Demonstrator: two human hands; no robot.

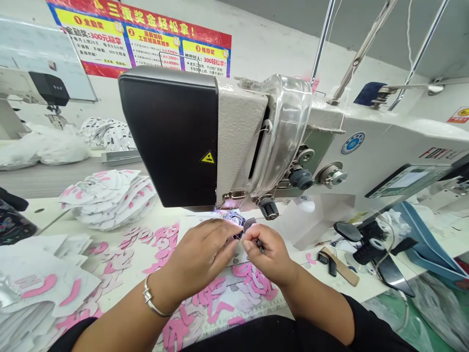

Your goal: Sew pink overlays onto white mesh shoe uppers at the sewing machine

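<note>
My left hand (205,252) reaches under the head of the sewing machine (242,146). Its fingers are pressed together beside the lit needle area (232,217), and what they pinch is mostly hidden. Close on its right is my right hand (270,252), closed with thumb and forefinger together. A small dark grey piece (249,224) shows at its fingertips, and a dark object (260,245) pokes out between its fingers, too small to name. Pink curved cut pieces (252,278) lie on the machine table below both hands.
Stacked white pieces with pink shapes (110,198) stand at the left, with more white sheets (40,278) nearer. Loose pink pieces (164,239) spread between. On the right are a black thread spool (366,252), a phone (394,276) and a blue tray (428,249).
</note>
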